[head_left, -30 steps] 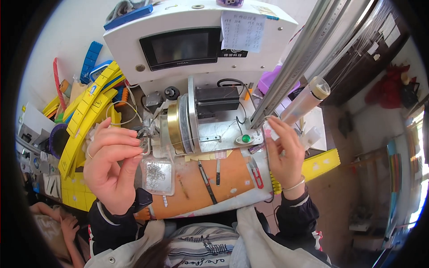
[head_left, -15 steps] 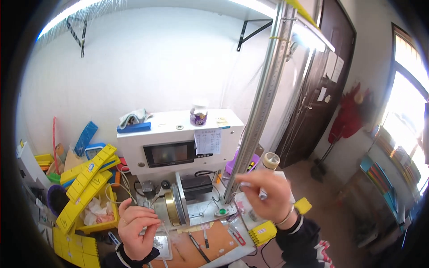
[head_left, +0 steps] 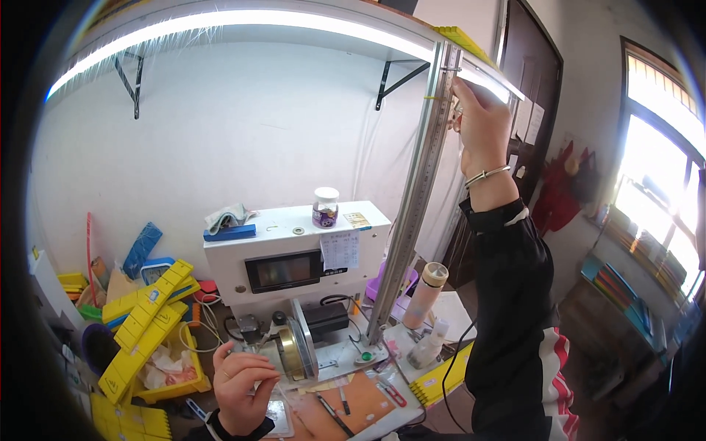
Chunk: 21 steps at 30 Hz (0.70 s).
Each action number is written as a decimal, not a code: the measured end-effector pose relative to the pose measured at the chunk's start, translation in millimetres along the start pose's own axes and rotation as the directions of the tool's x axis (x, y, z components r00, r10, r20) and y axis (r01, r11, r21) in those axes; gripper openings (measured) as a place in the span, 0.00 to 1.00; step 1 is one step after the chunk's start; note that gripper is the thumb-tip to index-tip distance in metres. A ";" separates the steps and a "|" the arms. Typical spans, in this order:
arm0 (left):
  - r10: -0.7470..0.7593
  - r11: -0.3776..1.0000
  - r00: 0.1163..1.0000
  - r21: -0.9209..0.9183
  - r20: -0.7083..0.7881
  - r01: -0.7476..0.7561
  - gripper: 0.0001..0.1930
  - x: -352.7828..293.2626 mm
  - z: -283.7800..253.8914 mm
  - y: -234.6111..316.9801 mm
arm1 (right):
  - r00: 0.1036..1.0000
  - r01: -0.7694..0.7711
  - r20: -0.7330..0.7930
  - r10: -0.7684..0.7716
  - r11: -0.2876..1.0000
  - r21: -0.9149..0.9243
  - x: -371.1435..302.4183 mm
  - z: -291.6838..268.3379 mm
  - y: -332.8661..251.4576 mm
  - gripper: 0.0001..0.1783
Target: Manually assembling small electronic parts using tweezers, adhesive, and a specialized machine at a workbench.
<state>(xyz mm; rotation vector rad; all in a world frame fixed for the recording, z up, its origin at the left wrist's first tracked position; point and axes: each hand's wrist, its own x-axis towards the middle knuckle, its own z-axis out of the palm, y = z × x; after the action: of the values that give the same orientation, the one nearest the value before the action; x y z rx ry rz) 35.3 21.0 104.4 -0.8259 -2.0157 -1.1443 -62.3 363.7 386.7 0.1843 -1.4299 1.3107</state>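
At one o'clock, the right hand (head_left: 485, 126) was curled beside the upper end of the ruled metal post (head_left: 409, 213). At seven, the left hand (head_left: 245, 391) was bent, the brass-coloured wheel (head_left: 289, 353) towards its two o'clock. Either hand's grip couldn't be told.

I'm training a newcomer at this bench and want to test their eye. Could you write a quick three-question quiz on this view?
1. True or false: the right hand is raised near the top of the metal rail.

2. What colour is the lid of the jar on the machine housing? a) red b) white c) green

3. Which hand is nearer the brass-coloured drum?

Key: 1. True. 2. b. 3. The left hand.
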 end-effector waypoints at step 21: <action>-0.050 0.976 0.978 -0.199 0.200 0.091 0.08 4.3 28.1 21.1 | 0.794 0.517 0.476 -0.378 0.832 -0.202 -196.4 -60.3 19.8 0.09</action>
<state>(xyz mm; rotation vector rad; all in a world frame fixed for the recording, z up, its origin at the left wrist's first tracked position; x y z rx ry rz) 42.6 55.6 106.6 -1.0109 -2.1224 -1.3795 29.3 312.9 208.8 0.5839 -1.8018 0.6382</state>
